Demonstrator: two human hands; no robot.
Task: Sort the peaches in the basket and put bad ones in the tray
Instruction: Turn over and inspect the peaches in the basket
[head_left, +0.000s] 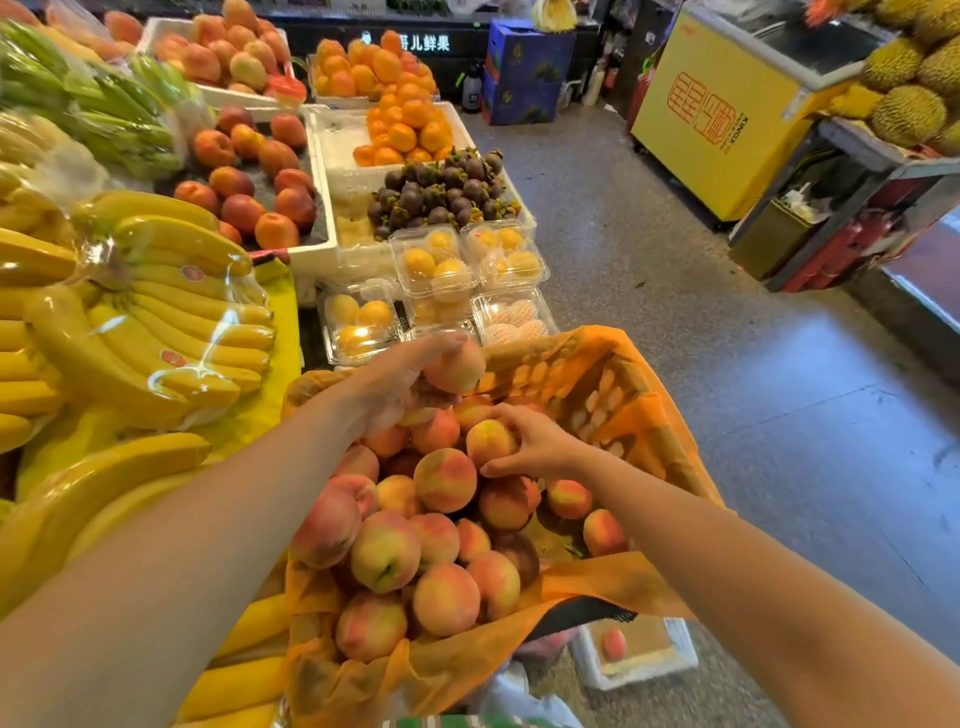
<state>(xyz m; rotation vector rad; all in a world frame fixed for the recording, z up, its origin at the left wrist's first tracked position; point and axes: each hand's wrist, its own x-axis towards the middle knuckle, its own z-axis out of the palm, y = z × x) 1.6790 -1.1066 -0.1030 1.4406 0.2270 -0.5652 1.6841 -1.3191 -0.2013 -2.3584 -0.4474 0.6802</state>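
A basket (618, 400) lined with orange cloth sits in front of me, full of yellow-red peaches. My left hand (395, 384) holds one peach (457, 366) lifted above the pile at the basket's far side. My right hand (540, 447) grips another peach (488, 441) that still rests on the heap. A white foam tray (680, 660) stands on the floor below the basket's right corner, with a single peach (614, 643) in it.
Wrapped banana bunches (156, 312) crowd the stall on the left. Clear boxes of yellow fruit (441, 270), mangosteens (441, 192), oranges and nectarines lie beyond the basket. A yellow freezer (727, 130) and durians (909, 88) stand across the grey floor on the right.
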